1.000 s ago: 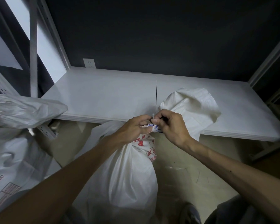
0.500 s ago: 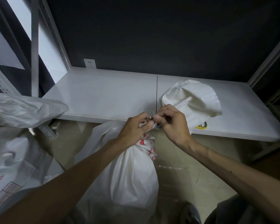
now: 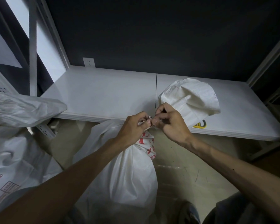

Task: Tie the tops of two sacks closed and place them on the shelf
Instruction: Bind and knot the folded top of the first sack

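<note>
A full white woven sack [image 3: 126, 173] with red print near its neck stands on the floor in front of the white shelf [image 3: 103, 96]. Its gathered top flares out above my hands and lies over the shelf's front edge. My left hand [image 3: 133, 126] and my right hand [image 3: 170, 122] meet at the sack's neck, each pinching an end of a thin pale tie [image 3: 149, 118] wrapped round it. The knot itself is hidden between my fingers.
More white sacks [image 3: 14, 151] are piled at the left, one overhanging the shelf's corner. A yellow-handled tool [image 3: 200, 124], probably scissors, lies on the shelf behind the sack top. Shelf uprights rise at left and right. A wall socket [image 3: 88, 62] sits on the dark back wall.
My hands have stayed at the neck, working the tie with small finger moves. The sack's flared top has risen and shifted back over the shelf, uncovering the yellow tool.
</note>
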`<action>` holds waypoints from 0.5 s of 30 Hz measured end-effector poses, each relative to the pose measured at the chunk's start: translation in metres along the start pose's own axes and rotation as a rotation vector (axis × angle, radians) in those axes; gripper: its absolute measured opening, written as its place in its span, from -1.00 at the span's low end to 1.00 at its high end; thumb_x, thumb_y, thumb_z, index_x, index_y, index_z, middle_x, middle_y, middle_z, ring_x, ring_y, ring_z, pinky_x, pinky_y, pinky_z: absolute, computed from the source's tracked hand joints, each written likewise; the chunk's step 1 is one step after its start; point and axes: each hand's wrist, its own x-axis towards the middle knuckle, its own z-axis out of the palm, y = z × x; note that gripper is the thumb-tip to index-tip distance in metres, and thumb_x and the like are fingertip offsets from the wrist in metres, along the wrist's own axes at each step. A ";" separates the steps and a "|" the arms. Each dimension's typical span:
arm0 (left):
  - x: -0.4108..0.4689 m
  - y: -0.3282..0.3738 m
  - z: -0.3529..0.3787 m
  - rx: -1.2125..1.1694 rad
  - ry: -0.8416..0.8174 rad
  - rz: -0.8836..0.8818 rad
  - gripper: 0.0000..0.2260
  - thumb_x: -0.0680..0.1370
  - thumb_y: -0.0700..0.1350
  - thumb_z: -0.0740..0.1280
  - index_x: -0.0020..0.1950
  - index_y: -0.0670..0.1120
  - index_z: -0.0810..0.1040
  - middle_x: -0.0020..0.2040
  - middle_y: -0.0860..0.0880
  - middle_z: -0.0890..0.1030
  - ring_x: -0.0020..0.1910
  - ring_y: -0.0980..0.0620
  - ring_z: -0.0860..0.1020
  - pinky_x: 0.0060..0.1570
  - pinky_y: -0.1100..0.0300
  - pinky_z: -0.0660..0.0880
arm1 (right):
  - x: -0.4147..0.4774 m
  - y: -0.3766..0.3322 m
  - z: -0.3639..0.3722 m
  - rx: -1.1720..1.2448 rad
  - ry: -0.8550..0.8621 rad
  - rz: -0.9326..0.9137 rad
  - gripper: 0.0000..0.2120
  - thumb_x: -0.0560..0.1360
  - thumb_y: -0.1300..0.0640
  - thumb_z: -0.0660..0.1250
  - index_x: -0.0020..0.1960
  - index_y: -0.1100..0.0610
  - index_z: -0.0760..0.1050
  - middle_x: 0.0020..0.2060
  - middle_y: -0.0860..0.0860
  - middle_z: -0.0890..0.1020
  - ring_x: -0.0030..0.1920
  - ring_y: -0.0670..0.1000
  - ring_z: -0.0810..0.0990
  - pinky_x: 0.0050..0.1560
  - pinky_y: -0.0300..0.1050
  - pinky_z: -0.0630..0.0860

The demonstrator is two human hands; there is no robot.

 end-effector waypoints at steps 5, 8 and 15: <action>0.000 0.000 0.000 -0.021 -0.009 -0.001 -0.86 0.56 -0.08 0.31 0.00 -0.10 0.61 -0.13 -0.07 0.68 -0.07 -0.07 0.64 -0.05 -0.02 0.57 | 0.001 0.001 0.000 -0.022 0.004 -0.004 -0.79 0.47 0.34 0.42 -0.32 0.15 0.57 -0.18 -0.07 0.42 -0.22 -0.21 0.43 -0.19 -0.45 0.31; 0.000 -0.001 0.000 -0.024 -0.007 -0.008 -0.90 0.59 -0.15 0.32 0.01 -0.12 0.61 -0.13 -0.07 0.69 -0.07 -0.06 0.65 -0.06 -0.01 0.58 | 0.001 0.001 -0.001 -0.011 -0.002 -0.002 -0.78 0.47 0.33 0.42 -0.33 0.13 0.57 -0.18 -0.08 0.42 -0.23 -0.20 0.43 -0.20 -0.44 0.30; 0.000 0.001 0.000 -0.022 -0.003 -0.016 -0.90 0.60 -0.17 0.31 0.02 -0.13 0.61 -0.12 -0.07 0.69 -0.07 -0.04 0.65 -0.10 0.11 0.56 | 0.001 0.000 -0.001 -0.009 -0.017 -0.006 -0.75 0.47 0.34 0.41 -0.35 0.11 0.57 -0.17 -0.06 0.42 -0.22 -0.19 0.42 -0.20 -0.42 0.31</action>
